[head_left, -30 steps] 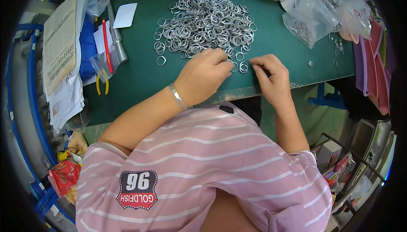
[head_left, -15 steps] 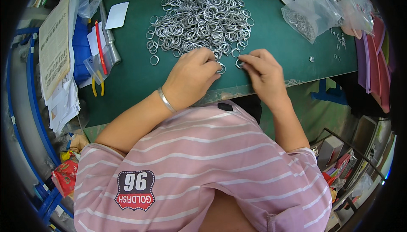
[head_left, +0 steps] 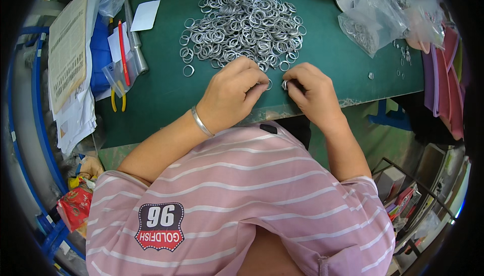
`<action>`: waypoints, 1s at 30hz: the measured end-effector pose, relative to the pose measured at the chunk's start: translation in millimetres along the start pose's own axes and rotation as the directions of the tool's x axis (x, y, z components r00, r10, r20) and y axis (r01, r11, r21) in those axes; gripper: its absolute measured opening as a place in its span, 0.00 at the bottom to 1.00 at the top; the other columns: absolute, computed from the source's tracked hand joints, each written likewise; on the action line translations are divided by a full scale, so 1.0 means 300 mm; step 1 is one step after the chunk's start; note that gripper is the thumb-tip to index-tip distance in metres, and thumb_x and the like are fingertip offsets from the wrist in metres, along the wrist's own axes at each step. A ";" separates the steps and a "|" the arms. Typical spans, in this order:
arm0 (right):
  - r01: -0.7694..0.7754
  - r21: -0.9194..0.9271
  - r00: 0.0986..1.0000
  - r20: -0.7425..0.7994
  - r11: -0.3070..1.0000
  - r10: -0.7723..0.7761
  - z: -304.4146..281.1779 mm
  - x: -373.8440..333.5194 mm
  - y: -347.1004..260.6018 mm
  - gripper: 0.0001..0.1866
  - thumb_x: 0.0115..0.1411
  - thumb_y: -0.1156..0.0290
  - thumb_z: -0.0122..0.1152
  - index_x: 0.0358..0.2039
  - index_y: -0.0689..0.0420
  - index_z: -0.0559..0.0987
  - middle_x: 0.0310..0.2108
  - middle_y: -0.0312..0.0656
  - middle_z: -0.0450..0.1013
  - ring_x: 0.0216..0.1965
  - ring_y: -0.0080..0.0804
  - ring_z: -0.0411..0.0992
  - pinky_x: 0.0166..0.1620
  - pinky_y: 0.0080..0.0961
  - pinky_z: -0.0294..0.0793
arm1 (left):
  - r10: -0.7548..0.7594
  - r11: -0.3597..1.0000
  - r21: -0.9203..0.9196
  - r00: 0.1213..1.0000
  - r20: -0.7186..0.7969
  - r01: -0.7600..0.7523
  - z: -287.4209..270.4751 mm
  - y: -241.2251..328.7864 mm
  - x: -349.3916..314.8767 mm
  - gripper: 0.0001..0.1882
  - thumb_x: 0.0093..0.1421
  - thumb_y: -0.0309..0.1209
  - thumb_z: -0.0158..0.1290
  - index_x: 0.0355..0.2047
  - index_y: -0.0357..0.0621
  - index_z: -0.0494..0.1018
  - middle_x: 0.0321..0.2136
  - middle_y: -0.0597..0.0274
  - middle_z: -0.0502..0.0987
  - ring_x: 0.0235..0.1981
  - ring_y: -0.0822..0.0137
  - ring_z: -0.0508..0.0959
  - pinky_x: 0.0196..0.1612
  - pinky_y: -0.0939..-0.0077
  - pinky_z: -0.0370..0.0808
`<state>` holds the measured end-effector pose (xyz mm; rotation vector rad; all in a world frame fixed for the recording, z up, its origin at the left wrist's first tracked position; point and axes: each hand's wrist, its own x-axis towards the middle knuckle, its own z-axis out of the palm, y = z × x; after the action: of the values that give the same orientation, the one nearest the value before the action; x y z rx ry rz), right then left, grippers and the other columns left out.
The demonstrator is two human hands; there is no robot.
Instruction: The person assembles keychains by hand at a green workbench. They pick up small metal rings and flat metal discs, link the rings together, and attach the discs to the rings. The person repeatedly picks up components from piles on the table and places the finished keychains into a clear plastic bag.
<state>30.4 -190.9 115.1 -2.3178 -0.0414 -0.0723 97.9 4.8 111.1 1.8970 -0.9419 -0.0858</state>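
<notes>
At the table's (head_left: 166, 94) near edge | left hand (head_left: 233, 93) and right hand (head_left: 311, 92) each pinch a small ring, fingertips close | ring pile (head_left: 242, 26) just behind, within reach.

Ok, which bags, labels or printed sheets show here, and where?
Clear bags: far right of the green table, holding metal rings.
Printed sheet: left edge, long, cream.
Blank white card: far left, small, rectangular.
Small clear bag: left, holding a red pen.
</notes>
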 end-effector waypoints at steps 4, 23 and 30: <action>-0.410 0.609 0.910 0.221 0.679 0.351 0.003 -0.035 0.027 0.08 0.53 0.81 0.59 0.35 0.63 0.78 0.28 0.38 0.76 0.24 0.20 0.72 0.27 0.17 0.72 | -0.095 0.992 -0.077 0.995 0.021 0.097 -0.001 0.010 -0.011 0.06 0.50 0.20 0.59 0.30 0.39 0.77 0.28 0.62 0.74 0.23 0.74 0.73 0.25 0.82 0.70; 0.056 -0.019 0.959 -0.279 0.998 -0.059 0.052 0.057 0.032 0.07 0.52 0.82 0.60 0.33 0.61 0.79 0.31 0.44 0.72 0.31 0.37 0.73 0.34 0.28 0.73 | -0.609 0.048 -0.813 0.662 0.437 0.581 -0.051 -0.022 0.004 0.10 0.57 0.23 0.51 0.40 0.33 0.72 0.29 0.58 0.76 0.27 0.69 0.78 0.28 0.79 0.77; 0.108 -0.185 0.967 -0.207 0.977 -0.147 0.066 0.036 0.031 0.08 0.49 0.80 0.61 0.32 0.59 0.77 0.32 0.43 0.71 0.35 0.42 0.71 0.37 0.34 0.72 | -0.478 0.047 -0.859 0.767 0.428 0.509 -0.076 -0.056 -0.016 0.11 0.55 0.24 0.49 0.39 0.36 0.73 0.30 0.59 0.73 0.23 0.71 0.70 0.23 0.81 0.68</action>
<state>42.3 -182.7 95.7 -2.4642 -0.0753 -0.4127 113.9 28.4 108.1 0.8631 0.0020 -0.9313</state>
